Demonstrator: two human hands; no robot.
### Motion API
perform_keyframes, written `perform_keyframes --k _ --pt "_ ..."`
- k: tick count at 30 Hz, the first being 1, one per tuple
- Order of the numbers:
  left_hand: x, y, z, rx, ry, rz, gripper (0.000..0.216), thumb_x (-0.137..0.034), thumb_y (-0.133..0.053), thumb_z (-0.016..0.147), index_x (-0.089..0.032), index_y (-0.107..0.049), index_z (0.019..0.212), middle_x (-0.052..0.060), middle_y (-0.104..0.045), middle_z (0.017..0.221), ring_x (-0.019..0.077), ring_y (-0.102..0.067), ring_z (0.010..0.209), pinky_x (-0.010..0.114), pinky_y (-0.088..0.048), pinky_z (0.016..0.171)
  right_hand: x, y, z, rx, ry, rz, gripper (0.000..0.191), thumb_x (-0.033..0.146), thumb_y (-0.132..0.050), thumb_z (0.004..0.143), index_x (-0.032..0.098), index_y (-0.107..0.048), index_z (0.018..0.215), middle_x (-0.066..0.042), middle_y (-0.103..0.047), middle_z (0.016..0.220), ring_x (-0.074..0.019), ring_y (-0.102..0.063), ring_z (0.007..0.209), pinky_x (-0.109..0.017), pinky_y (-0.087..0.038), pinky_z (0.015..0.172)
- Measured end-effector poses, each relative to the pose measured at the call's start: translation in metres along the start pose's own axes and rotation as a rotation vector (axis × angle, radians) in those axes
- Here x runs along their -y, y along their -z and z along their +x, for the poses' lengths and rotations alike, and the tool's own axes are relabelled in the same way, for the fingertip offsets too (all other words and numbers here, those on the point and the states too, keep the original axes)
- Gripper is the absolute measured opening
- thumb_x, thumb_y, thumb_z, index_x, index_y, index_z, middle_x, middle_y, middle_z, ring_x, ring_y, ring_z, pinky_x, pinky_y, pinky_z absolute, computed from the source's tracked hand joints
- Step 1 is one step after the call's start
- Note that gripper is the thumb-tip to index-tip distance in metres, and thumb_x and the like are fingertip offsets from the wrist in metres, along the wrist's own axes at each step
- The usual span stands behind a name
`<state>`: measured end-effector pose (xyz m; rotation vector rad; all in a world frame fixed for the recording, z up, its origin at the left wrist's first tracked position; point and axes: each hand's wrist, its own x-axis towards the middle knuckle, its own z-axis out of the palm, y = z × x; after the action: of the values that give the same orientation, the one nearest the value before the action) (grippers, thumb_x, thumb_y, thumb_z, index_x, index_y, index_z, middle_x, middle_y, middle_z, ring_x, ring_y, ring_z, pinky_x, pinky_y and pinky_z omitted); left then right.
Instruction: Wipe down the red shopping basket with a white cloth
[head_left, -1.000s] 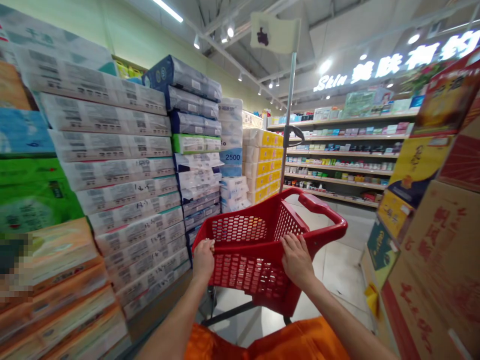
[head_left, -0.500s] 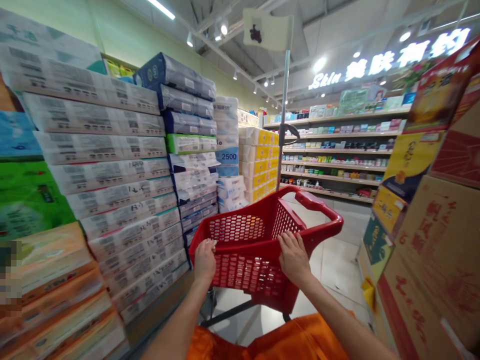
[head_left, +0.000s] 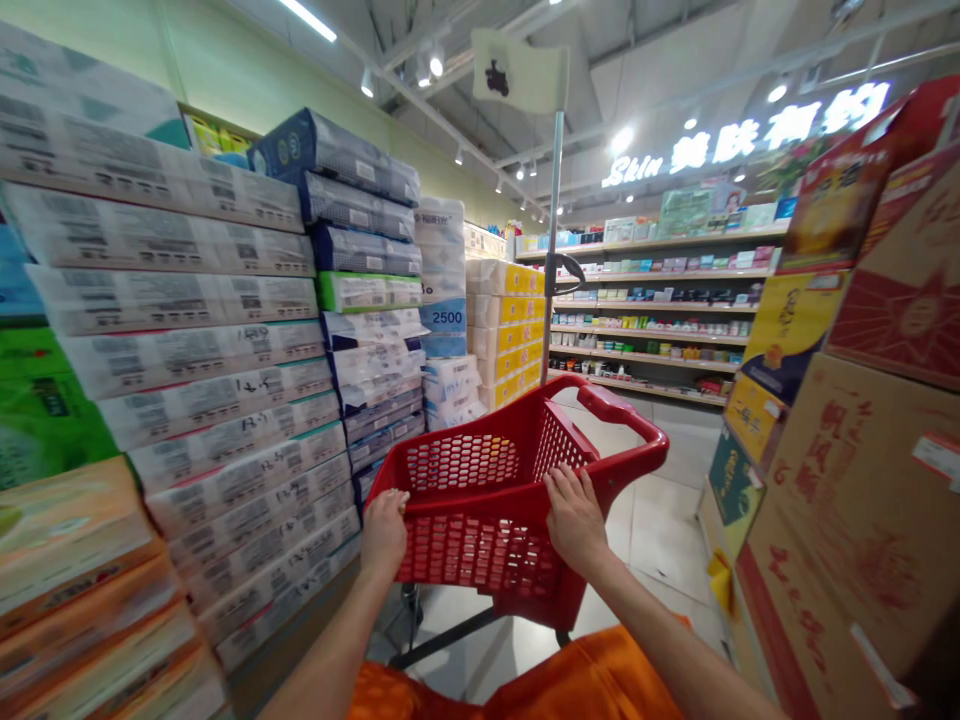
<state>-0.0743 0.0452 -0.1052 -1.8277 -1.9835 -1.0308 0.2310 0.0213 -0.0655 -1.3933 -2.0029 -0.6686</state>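
Observation:
A red plastic shopping cart (head_left: 517,503) stands right in front of me, turned side-on, with its push handle (head_left: 626,412) at the far right. My left hand (head_left: 384,532) is closed over the rim at the cart's left corner. Over the near rim, right of the middle, my right hand (head_left: 576,518) has its fingers curled; the thumb is hidden. A metal pole (head_left: 556,190) with a pale flag (head_left: 517,72) rises from behind the cart. Part of the basket's floor is hidden by the near wall.
Stacked tissue packs (head_left: 195,300) line the left side closely, with orange packs (head_left: 82,590) low down. Cardboard cartons (head_left: 847,500) and yellow boxes (head_left: 791,320) crowd the right. Shelves (head_left: 652,300) of small goods cross the back. Pale floor tiles (head_left: 652,540) run between.
The cart and both hands sit slightly further left in view. The surroundings have also shifted left, with more of the right-hand cartons showing. Both hands keep their hold on the rim.

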Motion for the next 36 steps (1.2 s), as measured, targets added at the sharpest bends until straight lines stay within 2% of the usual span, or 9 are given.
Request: perform_keyframes --k 7,10,16,20,23,27,30,33,36 --pt "-0.111 -0.021 -0.005 0.130 -0.305 -0.172 0.034 -0.011 -0.034 0.081 -0.018 -0.058 0.104 0.006 -0.058 0.113 0.0185 -0.047 0.110 0.040 -0.037 0.097 -0.001 -0.004 0.000 0.008 0.002 0.021 0.045 0.014 -0.046 0.070 0.009 -0.057 0.113 -0.009 -0.055 0.120 -0.0243 -0.039 0.118 -0.039 -0.011 0.106" --pt "-0.084 -0.013 -0.002 0.146 -0.257 -0.189 0.031 -0.015 -0.035 0.081 -0.019 -0.061 0.098 0.005 -0.060 0.109 0.0177 -0.050 0.107 0.038 -0.038 0.097 -0.005 -0.008 -0.001 -0.004 0.011 0.040 0.046 0.013 -0.046 0.069 0.012 -0.057 0.113 -0.007 -0.055 0.120 -0.0230 -0.040 0.118 -0.037 -0.012 0.106" --pt "0.005 0.017 0.013 0.083 0.151 -0.258 0.030 -0.015 -0.037 0.074 -0.015 -0.065 0.084 0.006 -0.064 0.094 0.0186 -0.057 0.096 0.034 -0.040 0.094 -0.005 -0.011 0.000 -0.008 -0.045 0.108 0.047 0.010 -0.047 0.067 0.013 -0.059 0.112 -0.008 -0.055 0.120 -0.0248 -0.040 0.119 -0.041 -0.018 0.105" --pt "-0.057 0.022 0.011 0.107 0.330 -0.742 0.031 -0.016 -0.038 0.071 -0.018 -0.064 0.089 0.005 -0.065 0.098 0.0180 -0.057 0.099 0.035 -0.041 0.093 0.035 -0.017 0.003 -0.048 -0.028 0.313 0.054 0.010 -0.043 0.071 0.019 -0.047 0.124 -0.007 -0.045 0.131 -0.0229 -0.038 0.121 -0.042 -0.029 0.102" --pt "-0.113 0.022 0.004 0.286 0.488 -1.278 0.031 -0.025 -0.041 0.075 -0.018 -0.061 0.098 0.007 -0.066 0.098 0.0201 -0.059 0.096 0.036 -0.046 0.087 0.074 -0.028 0.010 -0.125 0.090 0.577 0.060 0.013 -0.043 0.075 0.020 -0.032 0.133 -0.008 -0.032 0.139 -0.0193 -0.033 0.125 -0.033 -0.037 0.098" --pt "-0.112 0.031 -0.004 0.501 0.535 -1.616 0.040 -0.041 -0.038 0.080 -0.017 -0.060 0.102 0.010 -0.062 0.109 0.0221 -0.052 0.109 0.039 -0.041 0.092 0.100 -0.028 0.026 -0.151 0.135 0.704 0.044 0.014 -0.041 0.082 0.021 -0.044 0.125 -0.009 -0.045 0.129 -0.0172 -0.042 0.118 -0.030 -0.040 0.096" --pt "-0.076 0.042 -0.007 0.465 0.492 -1.136 0.042 -0.033 -0.041 0.079 -0.016 -0.051 0.116 0.009 -0.048 0.128 0.0209 -0.038 0.123 0.039 -0.029 0.102 0.107 -0.025 0.036 -0.052 0.181 0.593 0.033 0.012 -0.042 0.083 0.020 -0.056 0.112 -0.008 -0.055 0.117 -0.0175 -0.049 0.110 -0.032 -0.041 0.094" --pt "-0.048 0.049 -0.014 0.496 0.252 -0.313 0.054 -0.015 -0.036 0.075 -0.014 -0.035 0.129 0.008 -0.027 0.142 0.0201 -0.017 0.132 0.048 -0.012 0.107 0.112 -0.033 0.038 0.051 0.274 0.352 0.032 0.010 -0.045 0.081 0.015 -0.056 0.111 -0.012 -0.055 0.116 -0.0214 -0.047 0.109 -0.040 -0.036 0.097" --pt "-0.040 0.049 -0.024 0.579 0.011 0.149 0.067 -0.008 -0.034 0.069 -0.014 -0.023 0.135 0.007 -0.015 0.145 0.0201 -0.009 0.134 0.053 -0.008 0.105 0.095 -0.036 0.030 0.132 0.318 0.158 0.037 0.010 -0.047 0.080 0.013 -0.051 0.117 -0.014 -0.050 0.123 -0.0232 -0.043 0.113 -0.042 -0.033 0.099"
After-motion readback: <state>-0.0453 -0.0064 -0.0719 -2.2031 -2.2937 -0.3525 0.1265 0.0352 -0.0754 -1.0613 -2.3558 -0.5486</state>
